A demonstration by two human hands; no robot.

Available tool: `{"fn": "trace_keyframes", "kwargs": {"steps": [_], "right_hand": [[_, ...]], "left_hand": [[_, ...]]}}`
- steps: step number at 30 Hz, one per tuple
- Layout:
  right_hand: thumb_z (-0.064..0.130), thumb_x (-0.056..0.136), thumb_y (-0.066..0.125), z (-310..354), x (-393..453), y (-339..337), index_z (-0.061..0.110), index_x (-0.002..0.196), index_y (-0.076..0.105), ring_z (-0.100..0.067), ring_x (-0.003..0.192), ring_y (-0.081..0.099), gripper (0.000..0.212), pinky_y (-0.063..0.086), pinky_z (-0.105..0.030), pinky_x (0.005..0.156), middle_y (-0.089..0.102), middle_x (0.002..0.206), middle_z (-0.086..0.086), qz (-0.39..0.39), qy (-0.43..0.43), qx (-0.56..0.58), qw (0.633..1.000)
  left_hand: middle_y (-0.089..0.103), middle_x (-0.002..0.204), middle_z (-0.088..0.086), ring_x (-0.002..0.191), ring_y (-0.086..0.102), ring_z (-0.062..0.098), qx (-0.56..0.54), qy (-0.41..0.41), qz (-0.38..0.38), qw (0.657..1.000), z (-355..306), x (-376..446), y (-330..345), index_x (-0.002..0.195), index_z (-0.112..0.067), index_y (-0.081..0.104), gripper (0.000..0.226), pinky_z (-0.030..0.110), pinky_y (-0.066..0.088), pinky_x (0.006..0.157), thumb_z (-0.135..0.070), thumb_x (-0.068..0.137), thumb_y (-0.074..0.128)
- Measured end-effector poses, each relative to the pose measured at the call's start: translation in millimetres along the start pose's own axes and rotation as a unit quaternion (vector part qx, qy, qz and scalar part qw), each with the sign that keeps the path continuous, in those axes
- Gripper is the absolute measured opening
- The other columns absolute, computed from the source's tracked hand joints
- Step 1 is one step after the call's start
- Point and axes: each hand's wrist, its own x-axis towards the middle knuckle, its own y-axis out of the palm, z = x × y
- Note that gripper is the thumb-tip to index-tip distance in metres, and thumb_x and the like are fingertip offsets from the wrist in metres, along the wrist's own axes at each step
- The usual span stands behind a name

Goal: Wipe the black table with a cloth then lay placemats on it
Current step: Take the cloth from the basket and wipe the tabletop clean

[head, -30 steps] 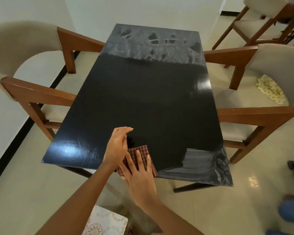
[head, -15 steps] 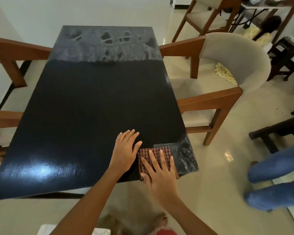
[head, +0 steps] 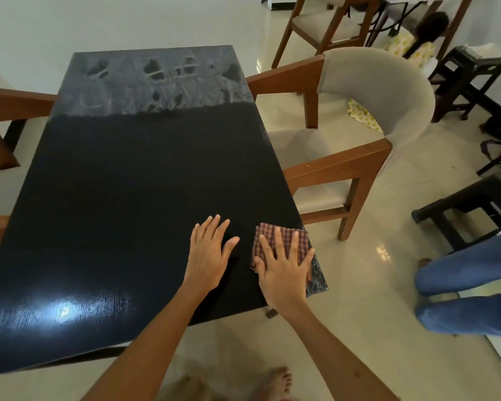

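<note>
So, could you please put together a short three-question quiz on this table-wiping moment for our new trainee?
1. True or false: the right hand presses flat on the checked cloth.
2. Where on the black table is the cloth? A) far end B) near right corner C) centre
3. Fill in: the left hand rests flat on the bare ____.

Key: 1 true; 2 B; 3 table.
</note>
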Motion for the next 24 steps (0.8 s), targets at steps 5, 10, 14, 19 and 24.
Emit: {"fn": "trace_keyframes", "kwargs": {"steps": [5, 10, 14, 19, 24], "right_hand": [[0.053, 0.101, 0.017, -32, 48, -15, 0.038, 0.153, 0.004, -0.037, 0.148, -0.003, 0.056, 0.007, -0.06, 0.116, -0.002, 0.163, 0.0, 0.033, 0.051, 0.014, 0.998], [0.054, 0.101, 0.02, -49, 56, -23, 0.036, 0.154, 0.002, -0.034, 0.134, 0.037, 0.059, 0.041, -0.044, 0.106, -0.004, 0.163, 0.0, 0.067, 0.03, 0.036, 0.997], [0.056, 0.1, 0.019, -53, 9, -13, 0.035, 0.154, 0.003, -0.027, 0.128, 0.043, 0.061, 0.042, -0.038, 0.103, 0.0, 0.163, 0.0, 0.037, 0.057, 0.011, 0.998], [0.056, 0.098, 0.018, -51, -31, 0, 0.034, 0.154, 0.004, -0.026, 0.124, 0.046, 0.061, 0.042, -0.038, 0.101, 0.006, 0.163, -0.002, 0.0, 0.106, -0.008, 0.994], [0.054, 0.098, 0.018, -33, -41, 8, 0.035, 0.154, 0.007, -0.032, 0.129, 0.039, 0.06, 0.038, -0.044, 0.103, 0.013, 0.161, -0.006, -0.02, 0.189, 0.014, 0.982]], "left_hand": [[0.034, 0.152, 0.003, 0.144, 0.019, 0.015, -0.017, 0.024, -0.006, 1.0, -3, 5, -3, 0.142, -0.018, 0.04, 0.067, 0.033, 0.007, 0.119, -0.058, 0.094, 0.017], [0.032, 0.153, 0.003, 0.145, 0.017, 0.014, -0.039, 0.026, 0.009, 0.999, -6, 5, -2, 0.142, -0.018, 0.039, 0.059, 0.032, 0.007, 0.119, -0.05, 0.095, 0.027], [0.033, 0.152, 0.004, 0.145, 0.018, 0.015, -0.042, 0.035, 0.021, 0.998, -12, 5, 2, 0.143, -0.016, 0.039, 0.056, 0.033, 0.009, 0.119, -0.047, 0.096, 0.032], [0.034, 0.152, 0.003, 0.145, 0.019, 0.015, -0.035, 0.058, 0.033, 0.997, -22, 6, 4, 0.143, -0.017, 0.038, 0.059, 0.033, 0.009, 0.119, -0.049, 0.095, 0.028], [0.034, 0.152, 0.003, 0.144, 0.019, 0.015, -0.033, 0.066, 0.031, 0.997, -26, 8, 4, 0.143, -0.017, 0.038, 0.057, 0.031, 0.008, 0.118, -0.048, 0.095, 0.029]]}}
